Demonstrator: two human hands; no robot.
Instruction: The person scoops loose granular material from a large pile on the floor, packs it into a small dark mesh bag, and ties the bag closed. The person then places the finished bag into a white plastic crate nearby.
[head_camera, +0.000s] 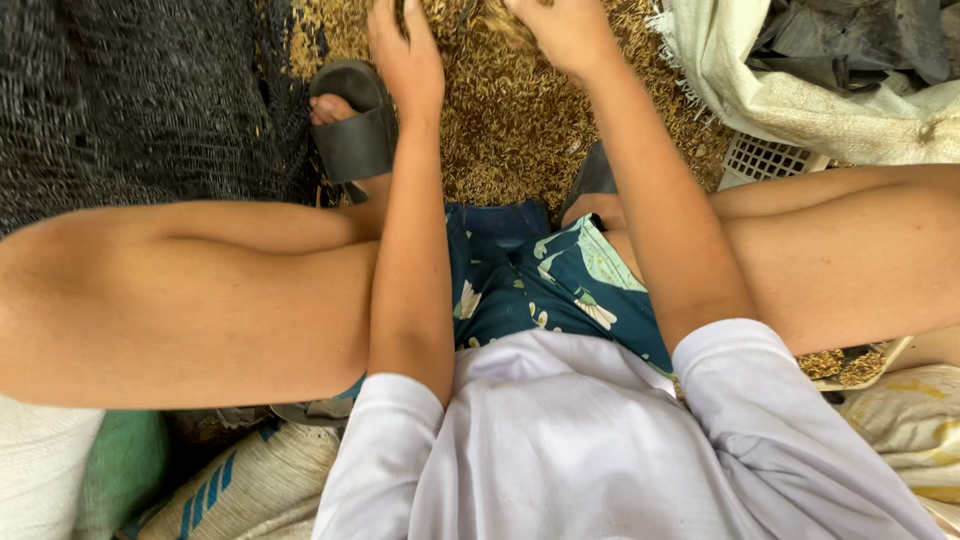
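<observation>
A black mesh net (140, 100) is spread across the upper left of the view, and a heap of golden-brown unhusked grain (520, 130) is spread on the ground beside it, at top centre between the seated person's bare knees. A pale woven sack (800, 90) with a frayed edge is piled at the upper right, with a white plastic crate (765, 158) showing just beneath it. Another woven sack with blue stripes (235, 490) lies at the lower left.

A foot in a dark slide sandal (352, 125) is set at the edge of the grain, touching the net.

The left hand (405, 55) is laid flat on the grain, palm down, fingers stretched forward and cut off by the top edge; nothing is gripped by it. The right hand (565, 30) is pressed into the grain near the top edge, fingers curled downward and partly hidden; whether a handful is closed in it cannot be told.
</observation>
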